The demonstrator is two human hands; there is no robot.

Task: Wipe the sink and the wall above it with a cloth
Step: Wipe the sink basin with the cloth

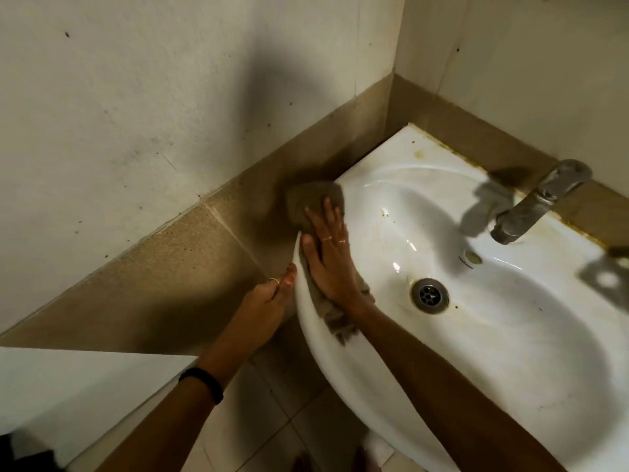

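Right hand (327, 253) is lying flat with straight fingers, pressing the brown cloth (315, 202) onto the left rim of the white sink (510, 335). Left hand (269, 304) is gripping that rim's outer edge just beside it, thumb on top. The wall (136, 97) above is looking pretty speckled.

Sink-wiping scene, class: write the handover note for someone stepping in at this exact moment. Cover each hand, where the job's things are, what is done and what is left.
Right hand: flat, fingers straight, pressing the cloth onto the sink's left rim.
Left hand: holds the outer edge of the sink, thumb on the rim, steadying it.
Cloth: brown, draped over the left rim, partly bunched against the tiled band.
Done: cannot say how much has been wiped.
Left: yellow-brown stains show on the back ledge near the tap; dark specks dot the wall above. Wipe both.
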